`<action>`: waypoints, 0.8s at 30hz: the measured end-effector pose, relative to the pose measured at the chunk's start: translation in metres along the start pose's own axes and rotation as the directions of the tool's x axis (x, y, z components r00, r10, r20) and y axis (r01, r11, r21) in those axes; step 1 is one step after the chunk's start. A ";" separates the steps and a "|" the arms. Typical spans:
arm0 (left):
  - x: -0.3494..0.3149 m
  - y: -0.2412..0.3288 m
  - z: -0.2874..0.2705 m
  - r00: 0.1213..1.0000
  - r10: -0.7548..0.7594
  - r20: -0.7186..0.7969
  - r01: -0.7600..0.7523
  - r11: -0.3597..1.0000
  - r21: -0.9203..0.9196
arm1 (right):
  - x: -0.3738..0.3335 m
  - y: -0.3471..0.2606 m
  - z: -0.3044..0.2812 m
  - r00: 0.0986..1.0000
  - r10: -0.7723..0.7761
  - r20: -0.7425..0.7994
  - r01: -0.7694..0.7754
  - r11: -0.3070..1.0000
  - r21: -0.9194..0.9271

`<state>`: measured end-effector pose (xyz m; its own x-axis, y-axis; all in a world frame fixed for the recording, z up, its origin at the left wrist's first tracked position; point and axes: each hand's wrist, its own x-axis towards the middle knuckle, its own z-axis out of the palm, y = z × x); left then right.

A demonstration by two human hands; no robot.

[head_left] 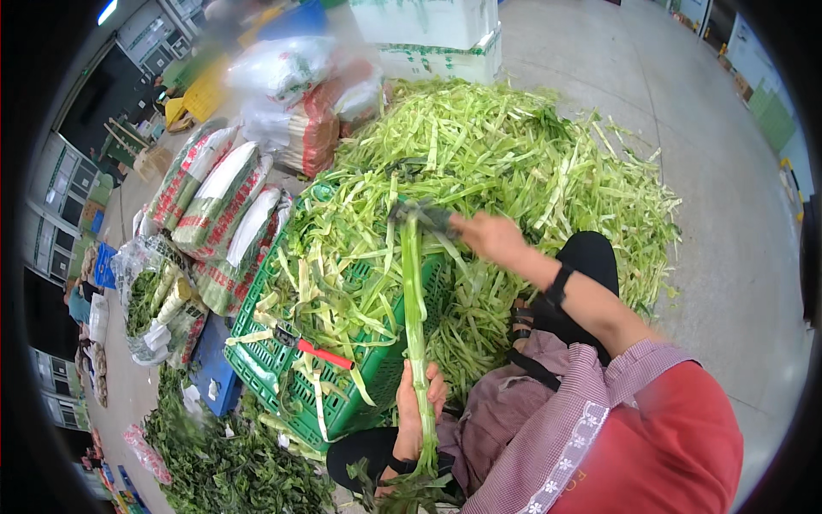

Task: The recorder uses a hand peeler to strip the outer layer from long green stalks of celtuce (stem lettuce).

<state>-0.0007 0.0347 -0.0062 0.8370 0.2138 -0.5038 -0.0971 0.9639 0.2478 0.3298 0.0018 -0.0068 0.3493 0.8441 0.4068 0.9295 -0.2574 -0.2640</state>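
Over the right side of the green crate runs one long green stalk. Left hand: fingers wrap round its lower part. Right hand: fingers curl round a blurred dark tool at its upper end. Red-handled tool: lies on peelings in the crate.

Around the crate as clock centre, a heap of peelings spreads from twelve to three o'clock, with boxes behind it at twelve. Stacked bags sit near eleven-thirty, sacks at ten and an open bag towards nine. Loose leaves lie between seven and eight. Inside the crate are more peelings, a tool on top. A stalk runs over the crate's three-o'clock side, the left fingers around its six-o'clock end, a peeler in the right fingers at twelve.
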 end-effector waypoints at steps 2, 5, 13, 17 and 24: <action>0.002 0.002 -0.007 0.996 0.032 0.086 -0.029 0.999 -0.034 | 0.009 0.027 0.001 0.983 0.185 -0.008 -0.185 0.979 -0.083; 0.003 0.000 0.010 0.994 0.108 -0.026 -0.110 0.987 -0.113 | -0.006 0.014 -0.007 0.985 0.169 0.022 -0.170 0.982 0.085; -0.001 -0.007 -0.007 0.987 0.077 0.143 -0.069 0.996 -0.062 | 0.027 0.036 0.012 0.956 0.284 0.068 -0.279 0.958 -0.073; -0.012 -0.015 0.021 0.924 0.313 -0.219 -0.208 0.893 0.399 | 0.014 -0.008 -0.012 0.993 0.091 0.081 -0.101 0.986 0.135; -0.009 -0.012 0.025 0.905 0.421 -0.058 -0.283 0.700 0.655 | 0.022 0.015 -0.008 0.948 0.263 0.181 -0.255 0.965 -0.068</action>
<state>0.0065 0.0168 0.0164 0.6857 0.6083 -0.3998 0.0476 0.5106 0.8585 0.3529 0.0126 0.0053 0.5543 0.8172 0.1581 0.8156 -0.4953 -0.2990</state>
